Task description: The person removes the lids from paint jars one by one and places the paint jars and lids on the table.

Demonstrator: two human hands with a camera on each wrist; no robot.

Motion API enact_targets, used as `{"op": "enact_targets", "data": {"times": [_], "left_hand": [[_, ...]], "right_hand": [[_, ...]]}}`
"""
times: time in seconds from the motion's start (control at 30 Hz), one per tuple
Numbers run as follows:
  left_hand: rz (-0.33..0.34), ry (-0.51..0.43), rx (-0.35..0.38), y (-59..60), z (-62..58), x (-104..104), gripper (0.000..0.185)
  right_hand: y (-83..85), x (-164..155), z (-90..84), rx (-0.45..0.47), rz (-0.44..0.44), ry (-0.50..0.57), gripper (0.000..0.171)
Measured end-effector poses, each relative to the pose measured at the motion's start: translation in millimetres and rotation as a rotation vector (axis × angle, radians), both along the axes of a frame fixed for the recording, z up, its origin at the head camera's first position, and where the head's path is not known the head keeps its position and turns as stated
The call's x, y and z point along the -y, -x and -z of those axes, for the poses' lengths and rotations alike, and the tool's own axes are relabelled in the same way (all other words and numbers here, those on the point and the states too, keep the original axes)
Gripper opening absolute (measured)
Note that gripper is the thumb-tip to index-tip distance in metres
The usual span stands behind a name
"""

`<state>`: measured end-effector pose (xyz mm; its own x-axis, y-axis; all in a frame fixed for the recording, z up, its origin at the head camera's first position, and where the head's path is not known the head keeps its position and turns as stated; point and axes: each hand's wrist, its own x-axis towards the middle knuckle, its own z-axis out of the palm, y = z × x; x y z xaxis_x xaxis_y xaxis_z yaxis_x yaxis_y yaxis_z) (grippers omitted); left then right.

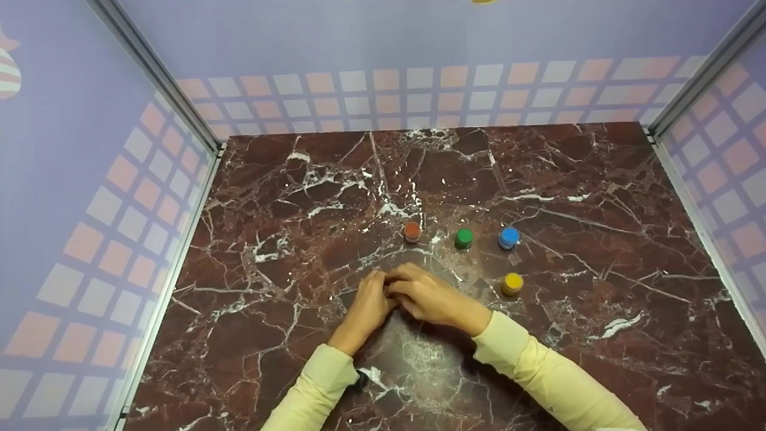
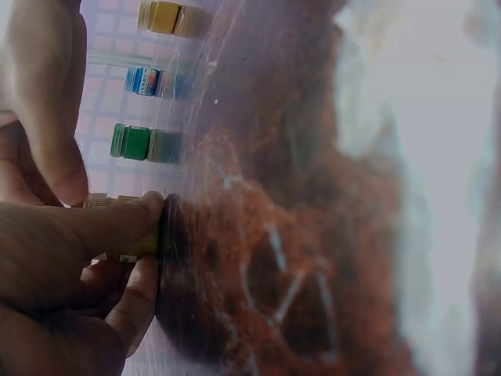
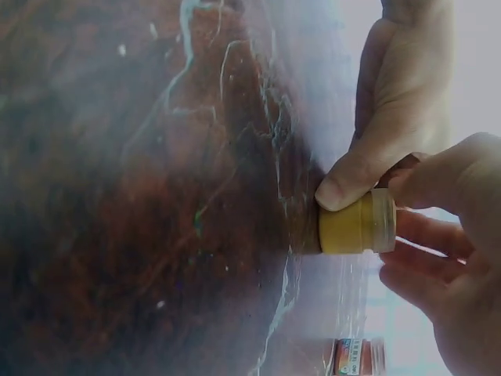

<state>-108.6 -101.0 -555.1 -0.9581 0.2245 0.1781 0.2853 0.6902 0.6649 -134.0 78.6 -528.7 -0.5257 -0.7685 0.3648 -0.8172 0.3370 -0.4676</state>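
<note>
Both hands meet over a small yellow paint jar [image 3: 344,231], which stands on the table with its clear lid on top. My left hand [image 1: 368,302] grips the jar low on its body, the thumb pressed along the side near the base. From above, my right hand [image 1: 428,296] pinches the lid [image 3: 383,221] between thumb and fingers. In the head view the hands hide this jar. Beyond them are an orange-red jar [image 1: 412,232], a green jar [image 1: 464,239] and a blue jar [image 1: 508,238]. Another yellow jar [image 1: 512,284] stands right of my right hand.
The dark red marbled table [image 1: 239,335] carries white veins. Lilac panels with pink and white squares enclose it at the back [image 1: 383,36], left [image 1: 60,197] and right. Grey metal posts [image 1: 173,78] stand at the back corners.
</note>
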Motion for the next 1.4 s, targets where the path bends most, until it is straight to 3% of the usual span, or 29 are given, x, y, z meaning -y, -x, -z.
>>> {"op": "enact_targets", "data": {"times": [0.1, 0.33, 0.47, 0.63, 0.8, 1.03, 1.4], "left_hand": [[-0.005, -0.009, 0.013, 0.5, -0.5, 0, 0.03], [-0.007, -0.08, 0.082, 0.5, -0.9, 0, 0.035], [-0.003, -0.088, 0.082, 0.2, -0.9, 0, 0.034], [-0.002, -0.075, 0.026, -0.4, 0.0, 0, 0.031], [0.003, -0.04, -0.047, -0.6, 3.7, 0, 0.019], [0.003, -0.029, -0.067, 0.4, 6.0, 0, 0.018], [0.013, -0.051, -0.082, -0.6, 6.7, 1, 0.026]], "right_hand": [[-1.2, 1, -2.1, 0.035, 0.089, 0.042, 0.022], [-7.3, 10, -11.1, 0.208, 0.432, 0.147, 0.02], [-10.5, 17, -12.8, 0.263, 0.546, 0.178, 0.026], [-12.6, 28, -10.0, 0.242, 0.634, 0.15, 0.037], [-17.0, 38, -5.6, 0.203, 0.647, 0.067, 0.033], [-22.1, 43, -2.2, 0.083, 0.623, -0.074, 0.025], [-16.6, 33, -3.4, -0.016, 0.455, -0.06, 0.018]]}}
